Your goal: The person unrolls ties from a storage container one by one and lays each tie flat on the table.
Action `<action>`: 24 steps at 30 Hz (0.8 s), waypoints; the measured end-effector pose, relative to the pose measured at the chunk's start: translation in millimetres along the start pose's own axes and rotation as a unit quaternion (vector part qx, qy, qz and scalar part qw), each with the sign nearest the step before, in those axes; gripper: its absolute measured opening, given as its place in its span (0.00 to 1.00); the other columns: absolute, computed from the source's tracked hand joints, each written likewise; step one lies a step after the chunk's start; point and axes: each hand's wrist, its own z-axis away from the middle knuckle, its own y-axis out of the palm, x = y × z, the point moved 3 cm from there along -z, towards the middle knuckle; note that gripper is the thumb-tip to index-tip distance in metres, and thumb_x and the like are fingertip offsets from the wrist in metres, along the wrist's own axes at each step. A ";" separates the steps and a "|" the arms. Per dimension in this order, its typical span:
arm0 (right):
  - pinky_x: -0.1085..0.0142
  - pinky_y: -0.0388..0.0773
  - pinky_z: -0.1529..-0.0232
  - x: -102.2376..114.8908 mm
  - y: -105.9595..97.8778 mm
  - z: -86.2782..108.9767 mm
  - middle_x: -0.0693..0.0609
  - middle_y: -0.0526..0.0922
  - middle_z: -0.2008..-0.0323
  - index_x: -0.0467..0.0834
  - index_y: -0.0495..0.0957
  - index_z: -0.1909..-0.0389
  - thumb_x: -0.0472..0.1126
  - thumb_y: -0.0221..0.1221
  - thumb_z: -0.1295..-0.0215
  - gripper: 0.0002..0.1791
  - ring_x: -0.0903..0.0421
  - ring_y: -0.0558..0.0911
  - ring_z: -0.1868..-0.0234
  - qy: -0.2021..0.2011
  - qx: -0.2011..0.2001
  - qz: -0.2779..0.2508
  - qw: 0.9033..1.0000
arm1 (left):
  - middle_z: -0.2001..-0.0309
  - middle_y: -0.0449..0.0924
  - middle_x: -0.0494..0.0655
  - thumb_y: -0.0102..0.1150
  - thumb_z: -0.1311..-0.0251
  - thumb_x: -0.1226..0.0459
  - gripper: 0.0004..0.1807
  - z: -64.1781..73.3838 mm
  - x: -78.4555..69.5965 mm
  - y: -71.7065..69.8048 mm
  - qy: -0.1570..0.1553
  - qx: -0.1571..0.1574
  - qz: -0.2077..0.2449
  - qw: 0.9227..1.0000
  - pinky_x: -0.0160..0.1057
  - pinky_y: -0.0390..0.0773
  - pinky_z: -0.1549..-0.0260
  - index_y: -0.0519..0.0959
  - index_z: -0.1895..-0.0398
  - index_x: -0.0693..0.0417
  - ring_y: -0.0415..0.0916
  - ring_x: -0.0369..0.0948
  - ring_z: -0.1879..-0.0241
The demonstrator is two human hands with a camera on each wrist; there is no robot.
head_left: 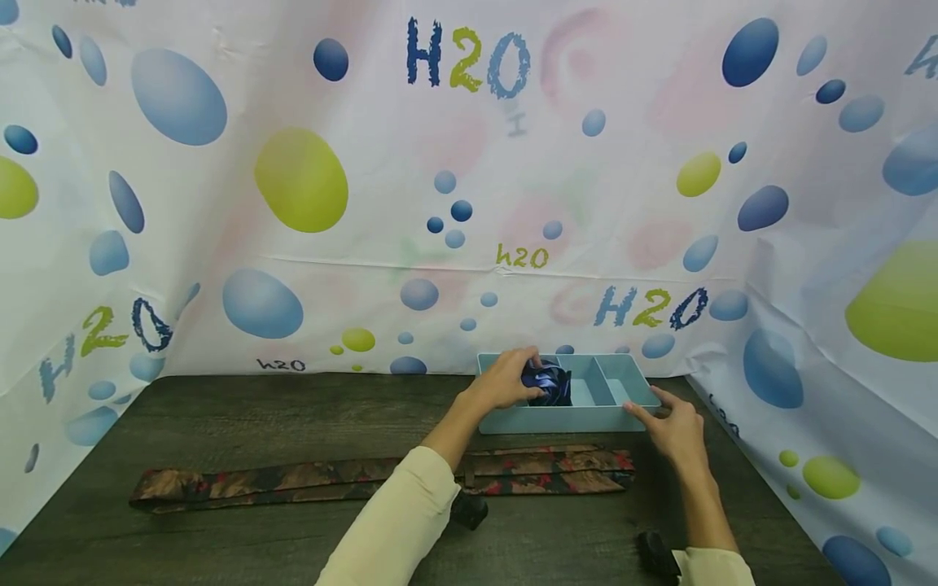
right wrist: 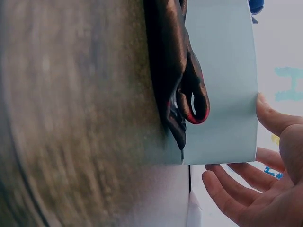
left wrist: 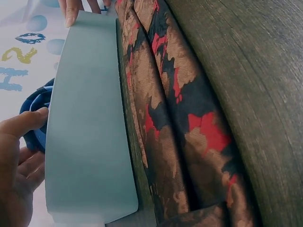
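Note:
A rolled-up dark blue necktie [head_left: 551, 384] stands at the left part of a light blue divided box [head_left: 564, 420]. My left hand [head_left: 506, 381] grips the roll from its left side; in the left wrist view the thumb lies on the blue coils above the box wall [left wrist: 90, 118]. At the box's right end, my right hand [head_left: 676, 427] holds the corner, thumb on the front rim and fingers along the end wall. A brown, black and red patterned necktie [head_left: 293, 484] lies folded lengthwise on the table in front of the box, partly hidden by my left forearm.
The dark wood-grain table [head_left: 256, 423] ends at a white backdrop sheet [head_left: 410, 146] with blue and green spots, which rises just behind the box. Two compartments [head_left: 623, 378] to the right of the blue roll show their bare floors.

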 end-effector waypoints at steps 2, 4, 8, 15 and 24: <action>0.35 0.78 0.45 -0.2 0.1 -0.1 0.19 0.73 0.40 0.24 0.64 0.28 0.50 0.68 0.31 0.43 0.26 0.80 0.44 0.001 0.002 0.000 1.000 | 0.45 0.81 0.56 0.73 0.38 0.65 0.18 0.0 1.0 0.1 0.005 -0.005 0.011 1.000 0.45 0.81 0.47 0.78 0.49 0.59 0.79 0.49 0.45; 0.35 0.78 0.45 0.1 -0.3 -0.1 0.19 0.73 0.40 0.24 0.64 0.28 0.51 0.67 0.31 0.44 0.26 0.80 0.43 0.002 0.004 -0.001 1.000 | 0.45 0.82 0.57 0.73 0.38 0.66 0.17 0.0 1.8 0.5 0.010 -0.008 0.017 1.000 0.46 0.81 0.46 0.78 0.49 0.60 0.79 0.49 0.45; 0.35 0.78 0.44 0.5 -0.4 -0.2 0.20 0.72 0.38 0.25 0.63 0.28 0.53 0.67 0.30 0.45 0.26 0.79 0.42 0.009 0.011 -0.004 1.000 | 0.45 0.81 0.56 0.73 0.38 0.67 0.17 -0.5 3.5 1.9 0.013 -0.010 0.020 1.000 0.46 0.80 0.46 0.78 0.50 0.60 0.78 0.49 0.45; 0.36 0.78 0.44 1.6 -0.2 -0.1 0.20 0.70 0.36 0.25 0.63 0.27 0.53 0.67 0.31 0.45 0.26 0.79 0.42 0.015 0.016 -0.003 1.000 | 0.48 0.81 0.55 0.74 0.41 0.67 0.17 -1.3 5.9 4.8 0.022 -0.024 0.028 0.999 0.45 0.80 0.50 0.78 0.52 0.60 0.78 0.48 0.49; 0.35 0.78 0.44 0.5 0.2 0.9 0.21 0.71 0.37 0.25 0.63 0.28 0.53 0.67 0.30 0.45 0.26 0.79 0.42 0.013 0.011 -0.001 1.000 | 0.48 0.82 0.57 0.74 0.44 0.71 0.15 2.5 5.1 2.1 0.048 -0.056 0.079 0.994 0.48 0.82 0.49 0.79 0.56 0.61 0.79 0.53 0.47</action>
